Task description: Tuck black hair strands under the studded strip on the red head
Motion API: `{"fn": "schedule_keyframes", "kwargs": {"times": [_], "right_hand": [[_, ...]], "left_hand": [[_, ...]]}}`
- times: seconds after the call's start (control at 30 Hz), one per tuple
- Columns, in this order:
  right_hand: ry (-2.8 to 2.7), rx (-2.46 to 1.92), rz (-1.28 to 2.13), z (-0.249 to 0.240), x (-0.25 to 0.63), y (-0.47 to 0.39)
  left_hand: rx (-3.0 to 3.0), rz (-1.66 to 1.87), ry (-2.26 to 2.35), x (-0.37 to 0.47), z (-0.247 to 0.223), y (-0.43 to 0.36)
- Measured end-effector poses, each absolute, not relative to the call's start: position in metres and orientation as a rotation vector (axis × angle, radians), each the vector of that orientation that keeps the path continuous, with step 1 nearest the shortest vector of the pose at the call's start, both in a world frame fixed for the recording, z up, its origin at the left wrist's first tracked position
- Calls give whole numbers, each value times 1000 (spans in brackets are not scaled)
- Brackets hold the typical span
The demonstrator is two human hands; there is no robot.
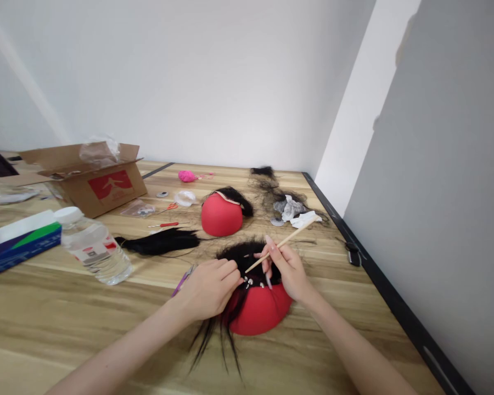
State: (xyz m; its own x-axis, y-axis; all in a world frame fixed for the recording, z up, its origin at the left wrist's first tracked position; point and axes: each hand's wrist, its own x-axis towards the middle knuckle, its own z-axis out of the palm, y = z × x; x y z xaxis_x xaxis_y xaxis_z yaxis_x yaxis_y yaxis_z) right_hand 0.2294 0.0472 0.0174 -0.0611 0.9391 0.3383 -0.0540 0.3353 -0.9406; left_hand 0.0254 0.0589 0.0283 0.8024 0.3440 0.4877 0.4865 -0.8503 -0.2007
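A red dome-shaped head form (260, 311) sits before me with black hair (247, 251) over its far side. Several small white-headed pins (250, 283) show along the hair's near edge. My right hand (290, 270) is closed around a thin wooden stick (286, 240), its tip angled down and left toward the pins. On the form's left side, my left hand (214, 288) is closed, fingertips pinching at the hair; exactly which strands is hidden. Long strands hang from the form onto the table beneath that hand. Partly behind its fingers lie purple-handled scissors (183, 281).
Farther back stands another red form (221, 216) with hair. To the left are a black hair bundle (162, 242), a clear bottle (94, 247), a long box (20, 244) and an open carton (102, 186). Crumpled tissue (290, 208) and loose hair (267, 189) lie at back right.
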Motion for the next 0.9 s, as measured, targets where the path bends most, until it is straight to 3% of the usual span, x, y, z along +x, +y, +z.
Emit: {"fn": "schedule_keyframes", "kwargs": {"times": [0.5, 0.9], "right_hand": [[-1281, -964, 1022, 21, 227, 47], [-1290, -958, 1027, 22, 228, 46]], "left_hand": [[-2875, -272, -523, 35, 57, 63], [-2760, -655, -307, 18, 42, 50]]}}
